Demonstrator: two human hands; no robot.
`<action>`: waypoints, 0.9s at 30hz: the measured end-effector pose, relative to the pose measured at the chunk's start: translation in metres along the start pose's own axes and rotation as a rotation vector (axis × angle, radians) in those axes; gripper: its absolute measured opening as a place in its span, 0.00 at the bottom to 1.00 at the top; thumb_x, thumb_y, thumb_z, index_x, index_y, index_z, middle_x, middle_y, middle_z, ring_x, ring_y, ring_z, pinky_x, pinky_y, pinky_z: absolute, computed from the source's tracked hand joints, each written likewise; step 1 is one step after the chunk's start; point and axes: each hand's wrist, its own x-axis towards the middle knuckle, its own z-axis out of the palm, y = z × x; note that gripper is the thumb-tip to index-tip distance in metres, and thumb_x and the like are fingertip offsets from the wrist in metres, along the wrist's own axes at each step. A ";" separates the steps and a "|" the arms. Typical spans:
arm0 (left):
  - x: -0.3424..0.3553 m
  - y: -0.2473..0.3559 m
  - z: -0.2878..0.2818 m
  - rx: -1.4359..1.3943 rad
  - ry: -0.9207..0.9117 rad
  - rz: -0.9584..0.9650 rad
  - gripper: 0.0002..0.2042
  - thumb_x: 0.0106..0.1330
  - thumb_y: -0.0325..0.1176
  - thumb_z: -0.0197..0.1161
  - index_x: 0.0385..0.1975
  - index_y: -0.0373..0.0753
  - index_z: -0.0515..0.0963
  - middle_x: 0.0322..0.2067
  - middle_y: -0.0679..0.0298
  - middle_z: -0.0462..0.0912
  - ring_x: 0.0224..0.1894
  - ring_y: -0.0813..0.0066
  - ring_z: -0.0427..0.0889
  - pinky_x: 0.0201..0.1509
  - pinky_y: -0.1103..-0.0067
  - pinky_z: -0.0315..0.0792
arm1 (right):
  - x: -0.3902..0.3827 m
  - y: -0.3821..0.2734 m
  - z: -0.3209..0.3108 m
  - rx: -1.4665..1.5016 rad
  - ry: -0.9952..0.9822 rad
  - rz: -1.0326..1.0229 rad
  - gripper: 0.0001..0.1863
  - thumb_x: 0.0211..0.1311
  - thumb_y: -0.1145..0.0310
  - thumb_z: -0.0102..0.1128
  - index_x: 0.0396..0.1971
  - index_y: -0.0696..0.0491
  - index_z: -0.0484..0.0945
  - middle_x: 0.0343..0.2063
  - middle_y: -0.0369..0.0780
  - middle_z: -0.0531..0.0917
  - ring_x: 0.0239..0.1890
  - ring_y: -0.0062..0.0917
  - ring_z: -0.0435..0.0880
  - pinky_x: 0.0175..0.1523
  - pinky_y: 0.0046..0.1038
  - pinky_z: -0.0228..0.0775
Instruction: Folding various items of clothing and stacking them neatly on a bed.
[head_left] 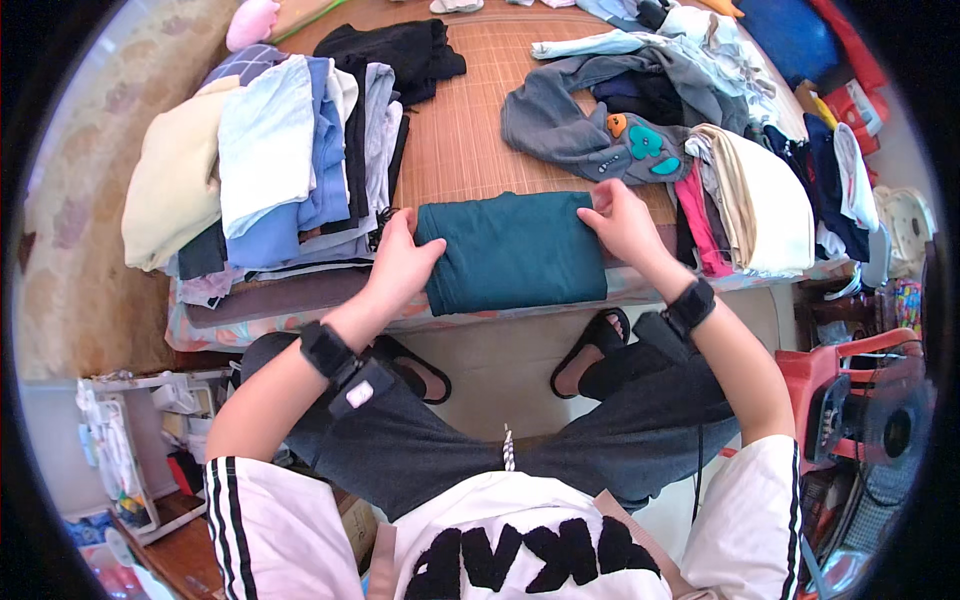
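A dark teal garment point(515, 255), folded into a rectangle, is held up between my two hands at the front edge of the bed. My left hand point(402, 258) pinches its left side, thumb on top and fingers mostly behind the cloth. On the upper right corner, my right hand point(617, 218) grips it in the same way. Just left of my left hand leans a row of folded clothes, with a light blue garment point(268, 145) among them. Beyond my right hand stands another row, including a cream folded garment point(765, 200).
A woven mat point(455, 140) covers the bed. Loose grey trousers point(570, 110) with coloured patches lie at the back right, and a black garment point(395, 55) at the back left. A red plastic chair point(800, 370) and a fan point(895, 430) stand to my right.
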 end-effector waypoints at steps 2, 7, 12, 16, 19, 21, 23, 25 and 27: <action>-0.019 0.013 0.002 0.348 0.131 0.281 0.35 0.56 0.34 0.61 0.60 0.24 0.52 0.59 0.38 0.52 0.63 0.44 0.53 0.66 0.66 0.51 | -0.013 -0.018 -0.001 -0.039 0.088 -0.289 0.24 0.50 0.67 0.65 0.47 0.59 0.70 0.42 0.47 0.77 0.46 0.38 0.76 0.50 0.33 0.68; -0.035 0.054 0.019 0.716 -0.213 0.484 0.37 0.61 0.51 0.55 0.67 0.49 0.48 0.67 0.48 0.39 0.70 0.48 0.35 0.64 0.47 0.35 | -0.025 -0.046 0.010 -0.169 -0.213 -0.831 0.38 0.53 0.52 0.61 0.62 0.49 0.60 0.65 0.46 0.56 0.67 0.44 0.52 0.67 0.44 0.47; -0.001 0.019 0.034 0.756 -0.204 0.384 0.44 0.54 0.61 0.57 0.67 0.49 0.46 0.66 0.43 0.39 0.69 0.46 0.34 0.63 0.43 0.32 | -0.007 -0.020 0.029 -0.336 -0.182 -0.716 0.39 0.52 0.45 0.58 0.63 0.43 0.58 0.64 0.44 0.57 0.65 0.46 0.53 0.65 0.47 0.46; -0.002 0.031 0.031 0.694 -0.287 0.353 0.42 0.55 0.56 0.60 0.67 0.48 0.48 0.67 0.44 0.39 0.70 0.48 0.35 0.65 0.47 0.33 | 0.002 -0.029 0.018 -0.276 -0.214 -0.584 0.43 0.44 0.49 0.67 0.61 0.49 0.61 0.56 0.45 0.66 0.59 0.43 0.62 0.61 0.43 0.53; -0.016 0.037 0.018 0.530 -0.285 0.405 0.37 0.58 0.48 0.61 0.64 0.41 0.53 0.66 0.45 0.44 0.69 0.47 0.37 0.67 0.52 0.37 | 0.008 -0.041 0.020 -0.206 -0.287 -0.499 0.45 0.37 0.50 0.72 0.57 0.53 0.64 0.51 0.44 0.69 0.56 0.41 0.65 0.59 0.40 0.56; -0.031 0.047 0.000 0.512 -0.243 0.483 0.31 0.58 0.39 0.62 0.60 0.37 0.59 0.64 0.46 0.52 0.68 0.48 0.46 0.67 0.59 0.45 | 0.015 -0.052 0.026 -0.216 -0.239 -0.502 0.47 0.32 0.47 0.73 0.54 0.56 0.67 0.49 0.46 0.72 0.53 0.41 0.70 0.57 0.37 0.61; -0.040 0.063 -0.022 0.384 -0.391 0.682 0.27 0.57 0.33 0.62 0.57 0.36 0.64 0.61 0.49 0.59 0.65 0.50 0.55 0.66 0.64 0.54 | 0.023 -0.061 0.025 -0.244 -0.395 -0.339 0.47 0.30 0.47 0.75 0.53 0.57 0.67 0.46 0.48 0.75 0.50 0.42 0.73 0.53 0.37 0.66; -0.048 0.081 -0.048 0.409 -0.382 0.756 0.25 0.56 0.30 0.62 0.55 0.36 0.66 0.59 0.51 0.62 0.62 0.52 0.61 0.64 0.66 0.59 | 0.033 -0.070 0.025 -0.290 -0.476 -0.280 0.48 0.29 0.47 0.75 0.53 0.57 0.67 0.46 0.50 0.76 0.49 0.43 0.75 0.51 0.36 0.69; -0.051 0.087 -0.077 0.536 -0.293 0.770 0.25 0.57 0.31 0.62 0.55 0.37 0.65 0.60 0.52 0.61 0.64 0.53 0.59 0.65 0.65 0.56 | 0.041 -0.078 0.020 -0.339 -0.723 -0.196 0.43 0.30 0.53 0.76 0.50 0.56 0.70 0.51 0.53 0.72 0.51 0.43 0.73 0.53 0.35 0.67</action>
